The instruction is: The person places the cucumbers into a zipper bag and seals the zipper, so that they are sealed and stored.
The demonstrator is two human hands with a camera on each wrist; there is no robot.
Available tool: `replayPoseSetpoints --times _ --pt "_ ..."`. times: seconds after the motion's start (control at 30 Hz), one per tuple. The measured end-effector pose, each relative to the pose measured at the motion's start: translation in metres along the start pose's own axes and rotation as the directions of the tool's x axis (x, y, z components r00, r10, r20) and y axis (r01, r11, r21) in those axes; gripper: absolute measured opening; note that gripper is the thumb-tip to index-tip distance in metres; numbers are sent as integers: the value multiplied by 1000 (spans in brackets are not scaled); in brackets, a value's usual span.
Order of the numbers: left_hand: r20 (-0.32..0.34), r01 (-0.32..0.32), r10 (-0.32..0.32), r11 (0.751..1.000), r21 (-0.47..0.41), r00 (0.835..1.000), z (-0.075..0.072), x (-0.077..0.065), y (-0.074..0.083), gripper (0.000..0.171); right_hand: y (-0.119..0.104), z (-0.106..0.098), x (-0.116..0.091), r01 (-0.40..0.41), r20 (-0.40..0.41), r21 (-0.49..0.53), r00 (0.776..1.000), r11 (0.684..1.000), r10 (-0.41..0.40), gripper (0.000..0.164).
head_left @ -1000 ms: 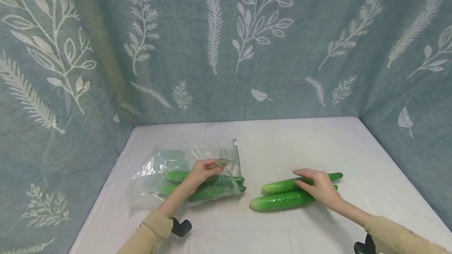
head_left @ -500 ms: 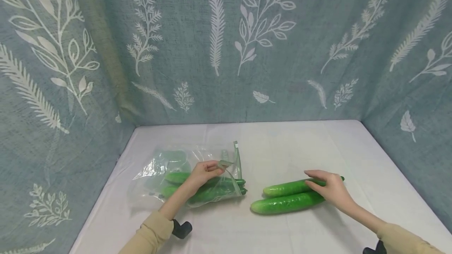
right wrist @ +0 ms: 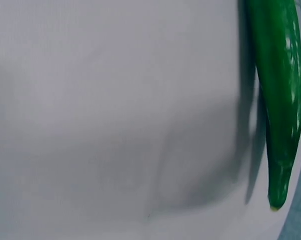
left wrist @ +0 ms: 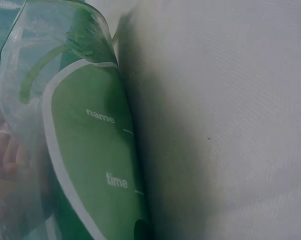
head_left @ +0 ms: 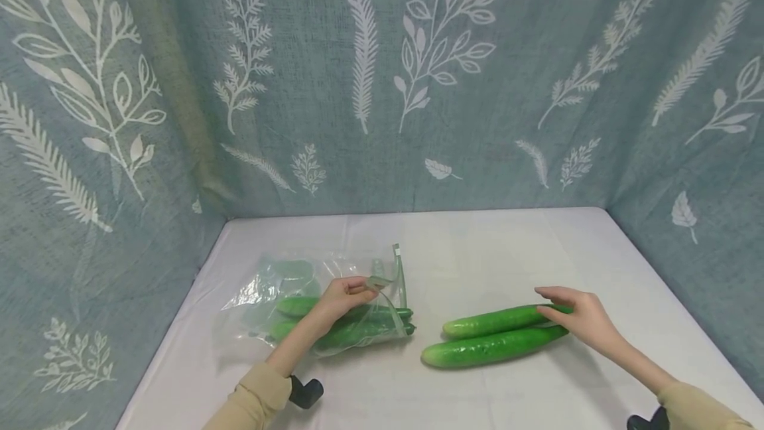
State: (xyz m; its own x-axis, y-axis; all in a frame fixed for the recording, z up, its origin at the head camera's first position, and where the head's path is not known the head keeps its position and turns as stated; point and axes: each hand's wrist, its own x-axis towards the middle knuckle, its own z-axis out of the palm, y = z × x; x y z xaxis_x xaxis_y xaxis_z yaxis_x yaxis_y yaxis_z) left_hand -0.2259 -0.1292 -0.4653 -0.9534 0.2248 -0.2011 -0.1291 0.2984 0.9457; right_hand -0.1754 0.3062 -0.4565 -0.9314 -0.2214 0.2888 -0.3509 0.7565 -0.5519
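A clear zip bag (head_left: 352,264) with green edging lies on the left of the table, two cucumbers (head_left: 349,334) inside it. My left hand (head_left: 340,297) pinches the upper edge of the bag's mouth, which faces right. Two more cucumbers lie side by side on the cloth, a front cucumber (head_left: 486,350) and a rear cucumber (head_left: 495,322). Over the rear one's right end is my right hand (head_left: 587,317), thumb and fingers apart; whether it touches is unclear. The left wrist view shows the bag's green label (left wrist: 95,150); a tapered cucumber (right wrist: 280,90) fills the right wrist view's right side.
A white cloth (head_left: 477,244) covers the table. Blue-green curtains (head_left: 388,171) with white leaf prints hang behind it and along both sides. A black wrist mount (head_left: 306,391) sits under the left sleeve, another black mount (head_left: 649,420) under the right.
My right hand has slid rightward along the rear cucumber toward its tip, while the loose cucumbers stay in place. The left hand keeps its hold on the bag.
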Motion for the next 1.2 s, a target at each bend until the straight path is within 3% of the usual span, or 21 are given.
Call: replayPoseSetpoints --times 0.33,0.67,0.87,1.2 --pt "44 -21 21 1000 -4 999 -4 -2 -1 51 22 -17 -2 -44 -27 -22 999 999 43 34" --pt "39 -16 16 1000 -1 999 -3 -1 0 43 38 -30 -2 -203 51 -13 978 979 203 43" --pt "9 0 0 1000 7 1000 -3 -1 1 43 49 -35 -1 -286 162 52 948 957 274 46" --pt "26 -15 15 1000 -4 1000 -3 -3 0 48 58 -33 -3 -390 332 71 877 918 347 52"
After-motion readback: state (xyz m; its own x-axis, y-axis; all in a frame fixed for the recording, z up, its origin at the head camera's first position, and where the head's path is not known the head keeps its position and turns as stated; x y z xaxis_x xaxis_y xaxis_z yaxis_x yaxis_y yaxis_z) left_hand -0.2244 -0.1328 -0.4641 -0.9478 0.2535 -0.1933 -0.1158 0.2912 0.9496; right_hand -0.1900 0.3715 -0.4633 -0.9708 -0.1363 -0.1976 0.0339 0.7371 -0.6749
